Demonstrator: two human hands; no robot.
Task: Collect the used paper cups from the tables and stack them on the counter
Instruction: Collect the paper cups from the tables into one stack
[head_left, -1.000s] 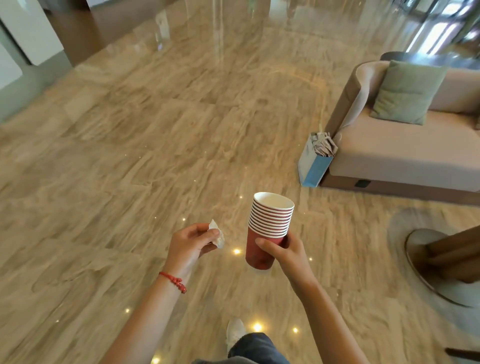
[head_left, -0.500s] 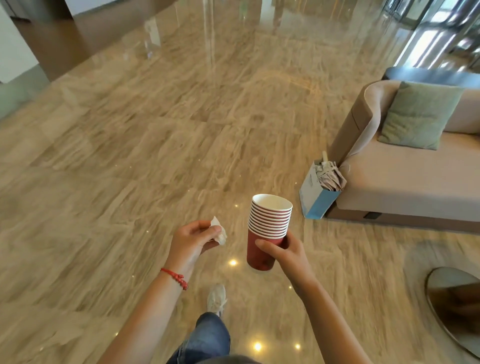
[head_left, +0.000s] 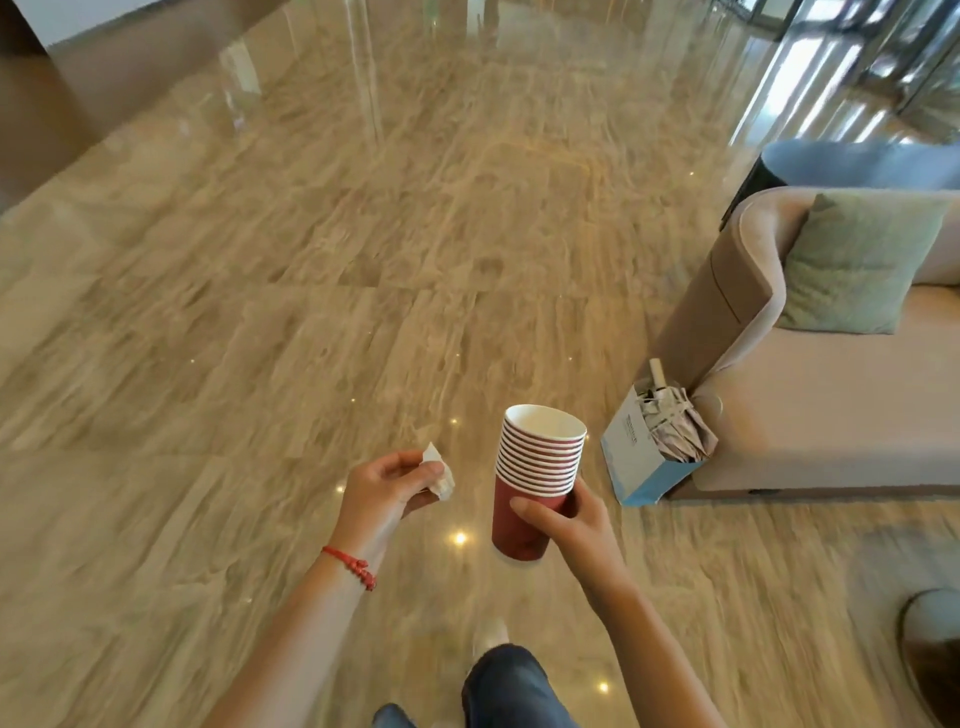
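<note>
Now, cups: red stack held upright at 6 o'clock, over the floor.
Right hand: grip wrapped round the bottom cup.
Left hand: grip pinching a crumpled tissue.
Sofa: 3 o'clock, bag beside it.
Advice: keep the stack vertical; no bench in sight.

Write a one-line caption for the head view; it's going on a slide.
Right hand grips a nested stack of red paper cups, left hand pinches a crumpled white tissue.
</note>
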